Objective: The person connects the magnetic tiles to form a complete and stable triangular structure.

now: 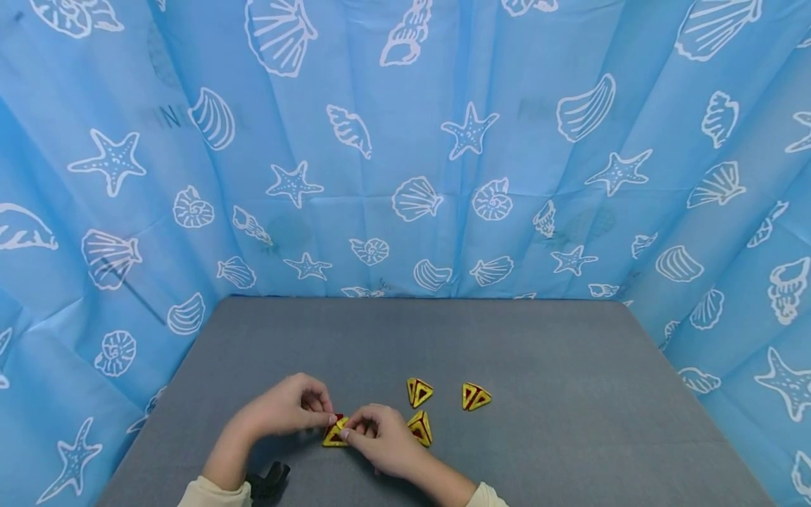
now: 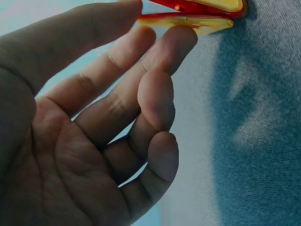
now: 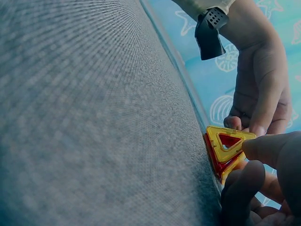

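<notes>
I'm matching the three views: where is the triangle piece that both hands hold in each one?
Head: yellow-red triangle piece, bottom centre, between both hands.
Left wrist: top edge, at the fingertips.
Right wrist: lower right, pinched.
Shared landmark: grey table.

In the head view the left hand [image 1: 288, 408] and right hand [image 1: 383, 440] cover much of the triangular tile piece [image 1: 334, 431] between them. The left wrist view cuts that piece off at twelve o'clock. The right wrist view crops the right hand at four o'clock; the black wrist strap [image 3: 209, 33] is blurred
</notes>
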Demonstrator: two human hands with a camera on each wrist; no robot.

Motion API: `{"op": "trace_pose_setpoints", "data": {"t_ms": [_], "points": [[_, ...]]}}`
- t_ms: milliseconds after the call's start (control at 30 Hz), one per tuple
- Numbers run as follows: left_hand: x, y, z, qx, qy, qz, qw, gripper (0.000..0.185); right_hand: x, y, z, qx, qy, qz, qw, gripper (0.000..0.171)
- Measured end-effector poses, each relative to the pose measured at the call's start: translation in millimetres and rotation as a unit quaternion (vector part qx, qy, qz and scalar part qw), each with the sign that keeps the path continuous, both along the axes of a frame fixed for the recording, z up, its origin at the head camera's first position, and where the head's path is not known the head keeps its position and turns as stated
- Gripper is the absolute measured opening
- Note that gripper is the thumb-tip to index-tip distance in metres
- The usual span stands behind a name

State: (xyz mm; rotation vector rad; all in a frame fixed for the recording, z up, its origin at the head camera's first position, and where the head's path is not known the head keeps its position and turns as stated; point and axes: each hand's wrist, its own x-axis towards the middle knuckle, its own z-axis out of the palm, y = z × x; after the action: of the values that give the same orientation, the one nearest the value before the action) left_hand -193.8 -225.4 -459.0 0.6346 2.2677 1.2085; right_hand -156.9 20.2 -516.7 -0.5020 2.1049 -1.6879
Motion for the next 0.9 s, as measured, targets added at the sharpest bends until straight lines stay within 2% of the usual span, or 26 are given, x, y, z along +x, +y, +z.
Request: {"op": "trace_pose_setpoints", "data": {"t_ms": [233, 433, 733, 833, 900], "points": [[2.0, 0.4, -0.6, 0.011, 0.002, -0.023, 0.9997, 0.011, 1.2, 0.0, -2.6, -0.004, -0.002, 0.002, 1.0, 0.011], [3.2, -1.2, -0.2, 0.017, -0.003, -0.027, 0.9995, 0.007, 0.1, -1.4, -1.8, -0.008, 0.008, 0.013, 1.0, 0.013], [-0.1, -3.2, -4.3, 0.011, 0.009, -0.03, 0.9994, 0.01, -5.5, -4.8, 0.5, -0.005, -0.004, 0.021, 1.0, 0.011], [-1.0, -1.2, -6.2, 0.012, 0.006, -0.026, 0.9996, 0.01, -6.9, -1.7, 5.0, 0.014, 0.027, 0.019, 0.999, 0.013], [-1.1, 0.3, -6.7, 0.012, 0.015, -0.021, 0.9996, 0.01, -7.7, 1.8, 10.3, 0.043, 0.072, 0.017, 0.996, 0.015]]}}
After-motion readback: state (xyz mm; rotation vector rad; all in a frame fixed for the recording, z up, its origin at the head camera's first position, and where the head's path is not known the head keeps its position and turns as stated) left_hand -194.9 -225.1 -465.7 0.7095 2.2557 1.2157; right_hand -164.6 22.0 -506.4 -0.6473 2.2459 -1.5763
